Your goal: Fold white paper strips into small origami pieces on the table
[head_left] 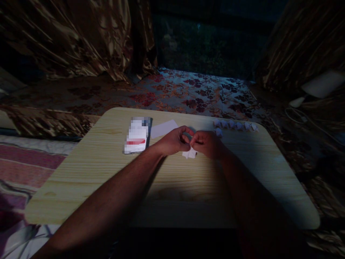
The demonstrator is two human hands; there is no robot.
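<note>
A small folded piece of white paper (192,154) is at the fingertips of both hands, over the middle of a pale wood-grain table with rounded corners (175,196), closer to its far edge than to its near edge. The right hand (208,144) has its thumb and forefinger pinched together at the far part of this paper, the other fingers curled in. The left hand (175,141) meets it from the left, its forefinger arched over towards the right fingertips and its thumb low beside the paper; whether that thumb and finger close on the paper cannot be told, as the fingers hide the spot. Just beyond the left hand, a flat, plain whitish paper sheet (164,128) lies at a slant near the far edge. To the left of the sheet, towards the far left corner, lies a white rectangular item with a red band (137,136), its face blurred into blocks. Towards the far right corner, small folded pale papers (231,124) stand in a row along the far edge, with one more folded paper (219,132) just in front of the row's left part. Past the far edge spreads a floral-patterned cloth (194,90), with shiny brown-gold curtains (107,39) at both sides; a white cable (295,115) lies beyond the right side, in dim light.
</note>
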